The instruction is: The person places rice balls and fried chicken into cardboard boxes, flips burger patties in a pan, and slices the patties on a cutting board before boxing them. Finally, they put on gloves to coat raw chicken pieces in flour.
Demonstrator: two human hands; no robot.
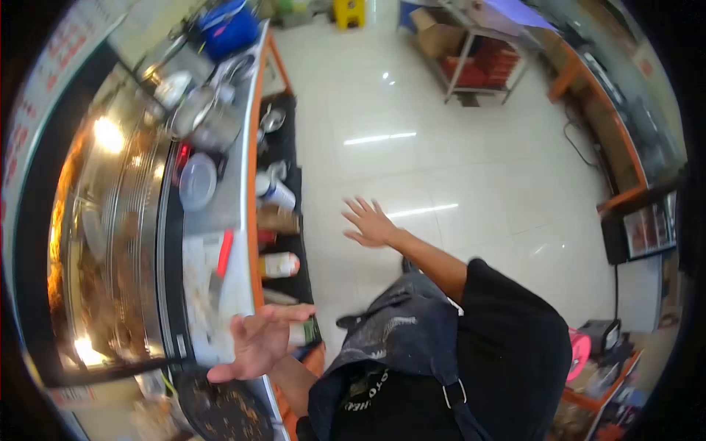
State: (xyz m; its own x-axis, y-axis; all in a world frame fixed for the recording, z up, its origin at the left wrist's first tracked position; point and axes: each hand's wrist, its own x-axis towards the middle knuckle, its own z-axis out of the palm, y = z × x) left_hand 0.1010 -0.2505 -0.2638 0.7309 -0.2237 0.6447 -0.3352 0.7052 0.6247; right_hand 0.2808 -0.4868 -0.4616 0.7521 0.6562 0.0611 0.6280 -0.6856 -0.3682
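Observation:
My left hand [261, 338] is raised above the front edge of the counter, palm turned up, thumb and fingers apart, holding nothing. Below it lies a white cutting board [202, 253] with stains and bits on it. A knife with a red handle [225, 252] rests on the board, just beyond my left hand. My right hand [371, 224] hangs in the air over the tiled floor, its fingers spread and nothing in it. Close to my left hand is a round dark pan or board [220, 404] with brown crumbs.
A lit glass display cabinet [110, 235] runs along the left. On the counter stand a clear plastic tub [198, 181] and a large metal pot [209, 121]. Bottles [278, 192] fill the shelf beneath. Ahead is a metal rack [471, 51]; shelving [625, 140] lines the right.

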